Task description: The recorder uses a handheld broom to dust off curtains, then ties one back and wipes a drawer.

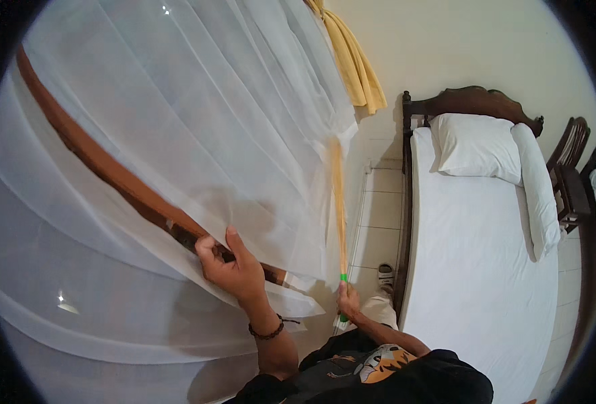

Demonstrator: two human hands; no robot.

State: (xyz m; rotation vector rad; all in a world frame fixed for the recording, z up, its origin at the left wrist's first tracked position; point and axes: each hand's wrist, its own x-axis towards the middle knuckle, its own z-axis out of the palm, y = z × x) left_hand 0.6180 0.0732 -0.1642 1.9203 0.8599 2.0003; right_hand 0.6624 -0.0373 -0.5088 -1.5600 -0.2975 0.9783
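My left hand (237, 269) is closed at the edge of a white sheer curtain (197, 121), its thumb raised and fingers curled. Part of the grip is hidden, but the cloth seems pinched there. Behind the hand, a reddish-brown wooden bar (123, 185) shows through the gap between two lengths of sheer cloth. My right hand (347, 301) grips the green-banded handle of a stick broom (339, 209). Its long pale bristles point away from me, beside the curtain's right edge, with the tips blurred.
To the right stands a dark wooden bed (407, 222) with a white sheet (479, 229), a pillow (478, 145) and a bolster (537, 195). A tiled floor strip (380, 210) runs between bed and curtain. Yellow drapery (355, 60) hangs at the far wall; a wooden chair (570, 182) stands beyond the bed.
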